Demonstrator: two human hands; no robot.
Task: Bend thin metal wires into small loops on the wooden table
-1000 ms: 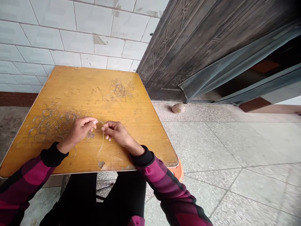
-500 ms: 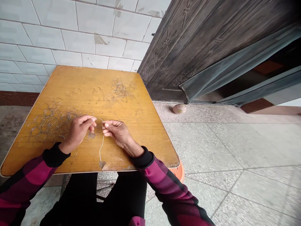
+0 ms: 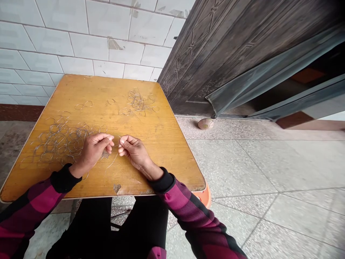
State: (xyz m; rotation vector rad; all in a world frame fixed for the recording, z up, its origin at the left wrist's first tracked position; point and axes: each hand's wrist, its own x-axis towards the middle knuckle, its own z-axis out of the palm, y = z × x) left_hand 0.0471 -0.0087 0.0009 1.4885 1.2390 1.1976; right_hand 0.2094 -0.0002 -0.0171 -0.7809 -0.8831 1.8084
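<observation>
One wire [image 3: 114, 159] stretched between your two pinches, its tail swung leftward.
Half a second earlier that tail hung toward your edge of the tabletop [image 3: 161, 151]; it had since swept left and your fingertips had drawn closer, suggesting the shaping was unfinished. Your left hand [image 3: 95, 148] pinched the wire beside the tangled loops [image 3: 60, 138]; your right hand [image 3: 134, 151] gripped it opposite, thumb against forefinger, pointing inward.
</observation>
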